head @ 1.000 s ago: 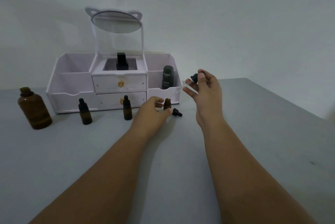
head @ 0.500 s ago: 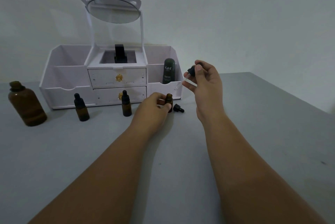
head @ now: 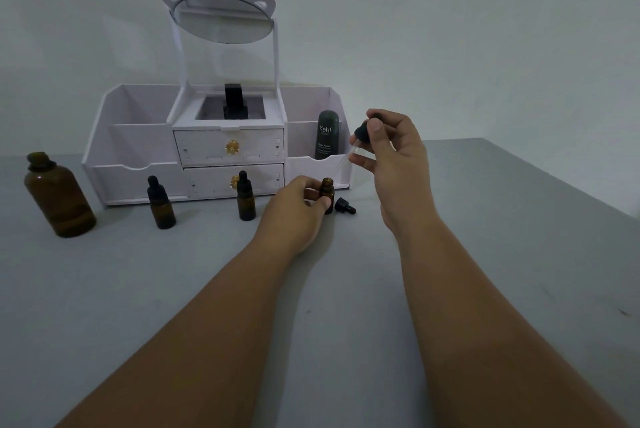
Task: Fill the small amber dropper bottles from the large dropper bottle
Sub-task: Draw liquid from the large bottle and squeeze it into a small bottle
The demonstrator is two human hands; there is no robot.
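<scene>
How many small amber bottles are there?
3. The first capped bottle stands left, before the organizer; the second capped bottle before the lower drawer; the open bottle in the left hand. None seems hidden.

Left hand (head: 294, 211) grips small bottle (head: 326, 189), right hand (head: 398, 159) pinches dropper (head: 361, 133)

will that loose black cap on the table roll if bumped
Probably yes: the black cap lies on its side on the grey table, so its round body would likely roll, curving since one end looks narrower. It seems small and light, so a brush from the left hand holding the open small bottle could shift it.
</scene>
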